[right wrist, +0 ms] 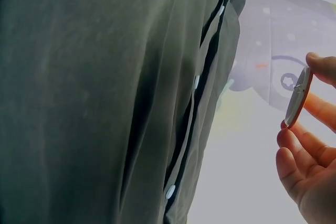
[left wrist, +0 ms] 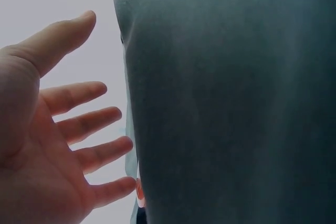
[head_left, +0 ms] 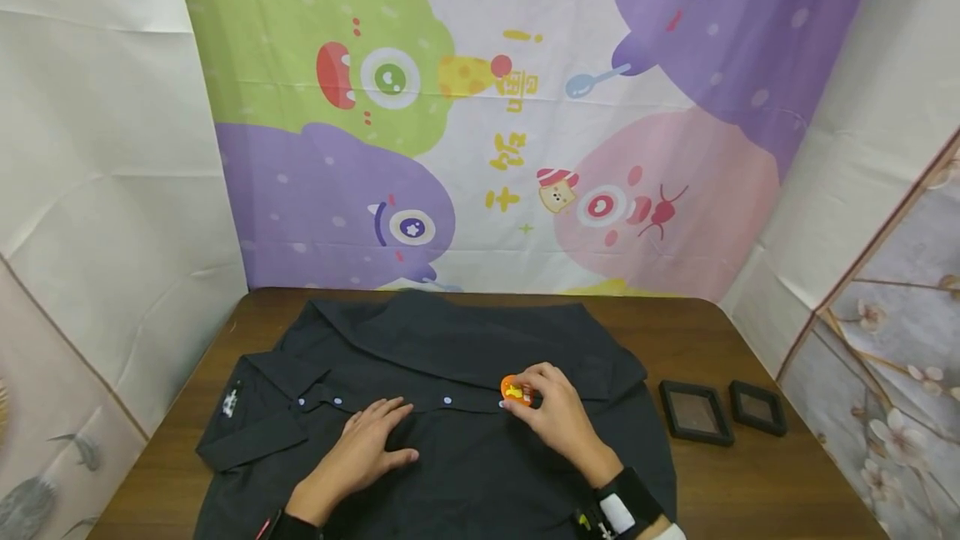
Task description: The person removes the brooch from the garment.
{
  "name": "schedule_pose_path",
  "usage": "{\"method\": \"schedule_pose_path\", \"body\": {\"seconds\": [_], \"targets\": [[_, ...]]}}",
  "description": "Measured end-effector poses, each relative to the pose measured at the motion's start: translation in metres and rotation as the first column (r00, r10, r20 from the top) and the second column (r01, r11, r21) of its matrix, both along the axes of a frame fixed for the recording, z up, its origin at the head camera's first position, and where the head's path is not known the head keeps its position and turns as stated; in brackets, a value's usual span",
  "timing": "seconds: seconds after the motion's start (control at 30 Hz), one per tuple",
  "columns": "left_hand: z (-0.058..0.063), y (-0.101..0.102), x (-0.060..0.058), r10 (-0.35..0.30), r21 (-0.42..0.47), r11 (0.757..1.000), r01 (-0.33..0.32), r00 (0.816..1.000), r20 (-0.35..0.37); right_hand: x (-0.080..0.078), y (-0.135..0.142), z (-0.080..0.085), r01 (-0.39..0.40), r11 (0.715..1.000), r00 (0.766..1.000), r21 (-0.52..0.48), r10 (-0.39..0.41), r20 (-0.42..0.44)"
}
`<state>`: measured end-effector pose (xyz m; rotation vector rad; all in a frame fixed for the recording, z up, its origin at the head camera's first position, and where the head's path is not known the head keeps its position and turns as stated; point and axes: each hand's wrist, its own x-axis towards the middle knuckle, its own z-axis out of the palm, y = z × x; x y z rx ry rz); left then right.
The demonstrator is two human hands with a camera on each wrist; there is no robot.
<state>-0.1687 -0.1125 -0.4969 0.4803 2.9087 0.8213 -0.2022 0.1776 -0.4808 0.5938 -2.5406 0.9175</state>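
Observation:
A dark button-up shirt [head_left: 465,465] lies spread over the table, its row of pale buttons running sideways across it. Between thumb and fingers, my right hand [head_left: 558,419] pinches a round orange pin badge [head_left: 514,391] with a yellow picture on its face. The right wrist view shows the badge [right wrist: 298,97] nearly edge-on, its pale back turned toward the shirt [right wrist: 94,98]. My left hand [head_left: 363,448] is over the shirt's left middle, below the buttons, fingers straight and spread. In the left wrist view the left hand [left wrist: 63,140] holds nothing.
Two black square frames, a larger one [head_left: 696,438] and a smaller one [head_left: 757,425], lie right of the shirt on the brown wooden table [head_left: 738,490]. A cartoon-printed cloth [head_left: 480,248] hangs behind the table's far edge. White sheets [head_left: 112,148] hang at both sides.

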Motion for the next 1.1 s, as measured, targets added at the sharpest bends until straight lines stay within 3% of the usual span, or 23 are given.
{"method": "schedule_pose_path", "body": {"seconds": [0.43,1.1], "targets": [[0.000,0.001,0.000,0.002,0.011,1.000,-0.002,0.999,0.037,0.002,0.011,0.000,0.031,0.999,0.999,-0.026,-0.031,-0.022],[-0.003,0.000,0.003,0.001,0.013,1.000,-0.001,1.000,0.032,0.005,0.024,-0.007,0.082,0.995,0.996,-0.052,-0.084,-0.027]]}}
